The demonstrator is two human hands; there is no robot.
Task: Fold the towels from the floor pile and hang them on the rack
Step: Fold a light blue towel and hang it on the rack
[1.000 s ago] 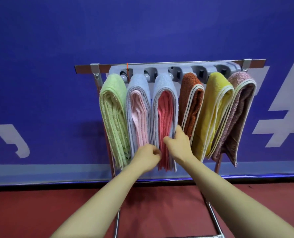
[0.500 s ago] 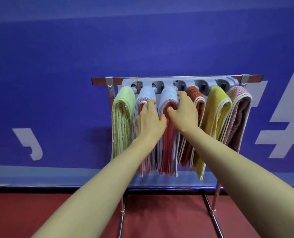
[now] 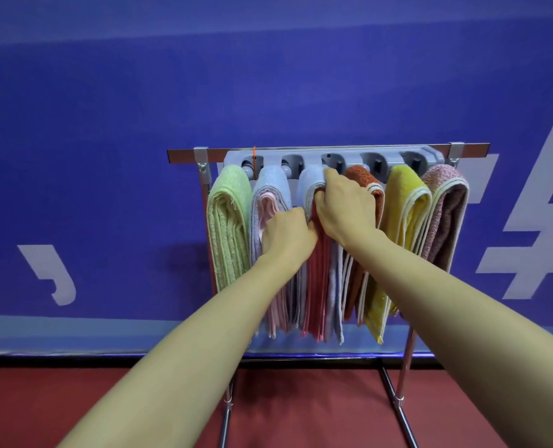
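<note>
Several folded towels hang side by side on the rack (image 3: 330,152): a green towel (image 3: 230,221), a blue-and-pink towel (image 3: 270,195), a blue-and-red towel (image 3: 315,286), an orange towel (image 3: 361,176), a yellow towel (image 3: 404,202) and a mauve towel (image 3: 445,215). My right hand (image 3: 344,206) grips the top fold of the blue-and-red towel, fingers curled over its edge. My left hand (image 3: 286,234) pinches the same towel's left edge lower down, between it and the blue-and-pink towel. No floor pile is in view.
The rack stands on thin metal legs (image 3: 398,396) over a red floor (image 3: 317,415), right in front of a blue wall banner (image 3: 268,76) with white lettering.
Both hands rose from the towels' lower ends to the top of the rack. The left hand then dropped a little and closed on the blue-and-red towel's edge, as did the right at its top.
</note>
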